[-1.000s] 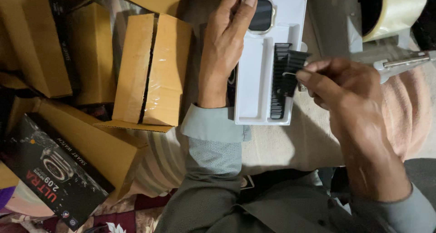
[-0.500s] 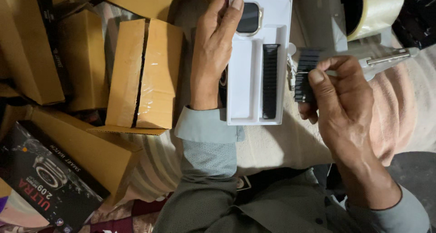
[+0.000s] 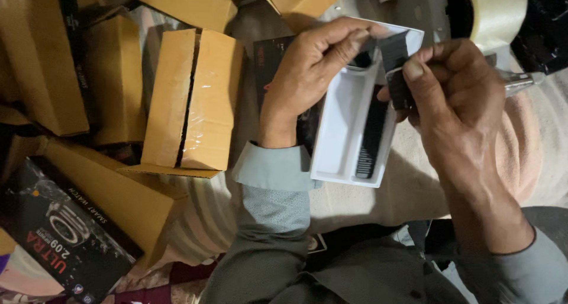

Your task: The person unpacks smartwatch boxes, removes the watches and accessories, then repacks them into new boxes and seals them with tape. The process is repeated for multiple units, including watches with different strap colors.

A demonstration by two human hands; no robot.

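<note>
Brown cardboard boxes [image 3: 189,97] are lying in a heap at the person's left, several taped shut, contents hidden. A black printed watch carton [image 3: 65,233] is lying at the lower left, closed.

A roll of clear packing tape [image 3: 494,11] is sitting at the upper right, well apart from the hands.

The white moulded tray [image 3: 346,132] is being held tilted over the lap. One long slot is holding a black strap piece [image 3: 371,139]; the watch body at the tray's top end is mostly hidden behind the fingers.

The left hand [image 3: 307,73] is clamping the tray's upper end, fingers curled over the rim, thumb underneath. The right hand [image 3: 455,103] is pinching a second black strap piece [image 3: 395,64] between thumb and forefinger, grip closed tight on it, just above the tray's upper right corner.

Judgement: a strap piece is being handled at the tray, either seating or lifting; cannot tell which. Seating it would call for lining it up with the empty slot beside the first piece.
</note>
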